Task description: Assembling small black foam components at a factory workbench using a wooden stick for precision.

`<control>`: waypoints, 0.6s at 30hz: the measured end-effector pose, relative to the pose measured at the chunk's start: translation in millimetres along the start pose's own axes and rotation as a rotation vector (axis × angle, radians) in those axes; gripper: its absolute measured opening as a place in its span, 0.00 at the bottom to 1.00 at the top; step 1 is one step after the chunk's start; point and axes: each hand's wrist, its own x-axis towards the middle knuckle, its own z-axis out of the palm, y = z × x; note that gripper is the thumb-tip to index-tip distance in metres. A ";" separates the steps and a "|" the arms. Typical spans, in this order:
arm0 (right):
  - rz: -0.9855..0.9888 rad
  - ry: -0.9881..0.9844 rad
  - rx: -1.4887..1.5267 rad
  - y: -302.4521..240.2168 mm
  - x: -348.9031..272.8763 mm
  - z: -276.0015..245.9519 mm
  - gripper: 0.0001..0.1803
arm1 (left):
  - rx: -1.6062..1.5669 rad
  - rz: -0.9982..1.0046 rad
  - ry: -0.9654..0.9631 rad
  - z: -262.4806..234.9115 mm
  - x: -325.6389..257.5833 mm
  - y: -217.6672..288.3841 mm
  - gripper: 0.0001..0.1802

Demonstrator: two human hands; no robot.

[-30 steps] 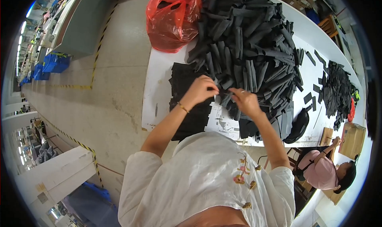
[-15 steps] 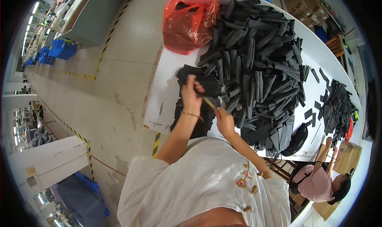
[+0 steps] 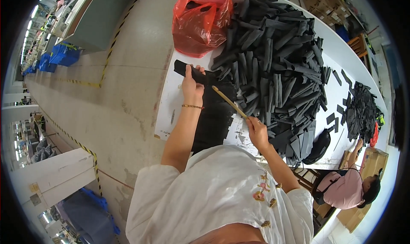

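My left hand is closed around a black strip of sheet material, its thumb on top, near the left edge of the table. My right hand grips one end of a thin wooden stick. The stick's other end points up and left, towards my left hand. Beneath my left hand and the stick, overlapping flat black pieces lie spread on the white tabletop. Just beyond the stick rises a big heap of curled black strips.
A red plastic bag stands at the table's far left corner. To the right are flat dark pieces, a black bag-like object and a smaller black pile. A person in pink works beside that pile.
My left hand has moved up and left, now holding out a black strip. My right hand has drawn right and slightly down with the stick, away from my left hand.
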 end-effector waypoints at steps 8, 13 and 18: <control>0.013 0.010 -0.071 -3.1 12.1 13.5 0.05 | 0.065 -0.032 -0.092 -10.2 -9.6 -19.5 0.12; -0.008 0.028 -0.072 -1.6 12.2 8.4 0.05 | 0.064 -0.046 -0.036 -13.0 -8.0 -21.2 0.10; 0.005 -0.022 -0.100 0.1 9.5 0.7 0.05 | 0.082 -0.040 -0.010 -11.8 -8.4 -20.6 0.10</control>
